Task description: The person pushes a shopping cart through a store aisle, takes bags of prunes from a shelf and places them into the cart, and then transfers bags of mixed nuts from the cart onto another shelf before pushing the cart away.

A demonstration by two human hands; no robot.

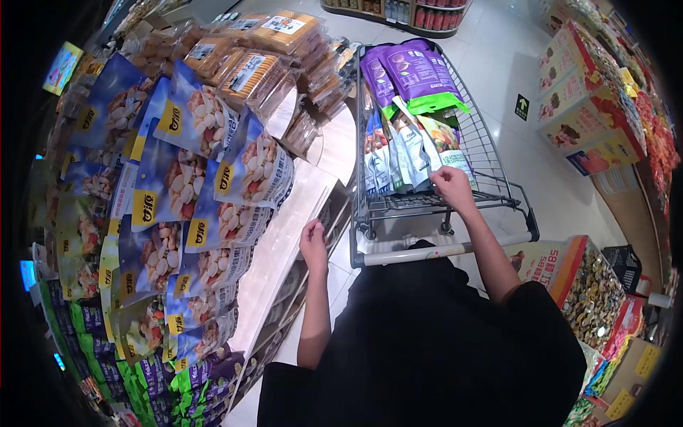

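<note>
My right hand (452, 188) is over the near end of a shopping cart (498, 167), its fingers curled at the edge of a silver-white snack bag (411, 153). Whether they grip that bag is hidden. Beside it in the cart stand a blue-and-white bag (377, 153) and a green-and-white bag with a food picture (448, 142). Large purple bags with green edges (420, 71) lie at the cart's far end. My left hand (313, 244), loosely closed with nothing visible in it, hangs beside the pale shelf ledge (284, 235).
Blue nut-mix bags (174, 178) fill the display on my left, with packaged biscuits (249, 71) behind them. The cart's handlebar (427, 252) crosses before my body. Printed cartons (587, 107) and a bin of wrapped sweets (594, 288) line the right side of the tiled aisle.
</note>
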